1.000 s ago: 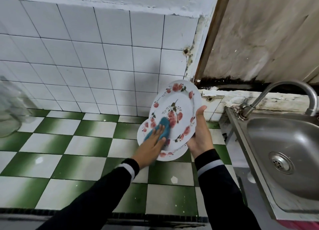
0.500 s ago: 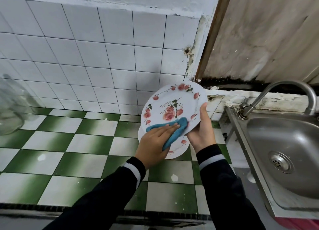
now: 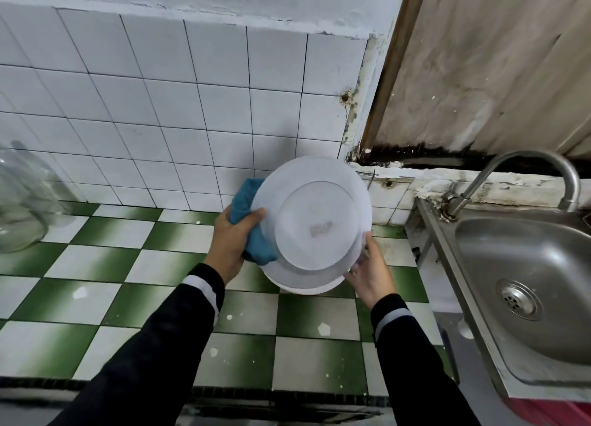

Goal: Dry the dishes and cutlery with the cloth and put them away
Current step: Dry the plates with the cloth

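On my feed the plate (image 3: 316,220) is held above the green-and-white tiled counter (image 3: 128,265), white underside facing the camera, left of the sink (image 3: 527,281). Left hand (image 3: 233,243) pinches the blue cloth (image 3: 252,220) against its left rim, thumb on the back. Right hand (image 3: 371,272) grips the lower right edge, fingers curled under. A second plate rim (image 3: 303,286) peeks out below.
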A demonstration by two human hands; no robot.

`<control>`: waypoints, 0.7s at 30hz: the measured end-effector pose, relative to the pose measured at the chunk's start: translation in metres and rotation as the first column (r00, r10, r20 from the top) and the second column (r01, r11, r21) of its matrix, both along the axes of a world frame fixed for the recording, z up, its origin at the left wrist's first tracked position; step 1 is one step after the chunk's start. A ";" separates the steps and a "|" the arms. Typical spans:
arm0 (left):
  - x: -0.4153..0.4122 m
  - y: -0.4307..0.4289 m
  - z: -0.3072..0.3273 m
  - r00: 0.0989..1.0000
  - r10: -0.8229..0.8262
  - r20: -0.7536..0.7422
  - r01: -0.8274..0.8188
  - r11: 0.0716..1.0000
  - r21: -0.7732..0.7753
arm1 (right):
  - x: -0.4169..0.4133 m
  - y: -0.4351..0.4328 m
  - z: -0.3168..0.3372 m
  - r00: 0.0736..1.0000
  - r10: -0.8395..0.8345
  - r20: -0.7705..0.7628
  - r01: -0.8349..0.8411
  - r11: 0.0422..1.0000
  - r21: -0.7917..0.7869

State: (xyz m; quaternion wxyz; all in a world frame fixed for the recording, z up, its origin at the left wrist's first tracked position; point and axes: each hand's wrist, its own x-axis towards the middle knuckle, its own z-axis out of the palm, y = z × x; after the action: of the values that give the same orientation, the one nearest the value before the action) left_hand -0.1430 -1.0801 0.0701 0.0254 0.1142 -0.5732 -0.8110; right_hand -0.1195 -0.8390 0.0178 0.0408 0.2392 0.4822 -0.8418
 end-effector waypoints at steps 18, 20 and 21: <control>0.007 0.077 -0.021 0.895 -0.385 -0.228 0.156 0.746 -0.648 | 0.001 -0.063 0.067 0.965 0.013 -0.263 -0.002 0.999 0.040; -0.010 0.062 -0.022 0.936 -0.306 -0.171 0.142 0.776 -0.614 | 0.003 -0.057 0.068 0.965 0.039 -0.258 -0.016 0.996 0.091; -0.017 0.056 -0.024 0.953 -0.269 -0.137 0.140 0.797 -0.588 | 0.003 -0.055 0.068 0.964 0.049 -0.260 -0.019 0.993 0.117</control>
State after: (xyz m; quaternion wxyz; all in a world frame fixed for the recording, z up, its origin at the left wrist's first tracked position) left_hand -0.1600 -1.0238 0.0462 0.0318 -0.0494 -0.7927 -0.6068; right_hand -0.1166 -0.8939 0.0853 -0.0226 0.1191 0.5344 -0.8365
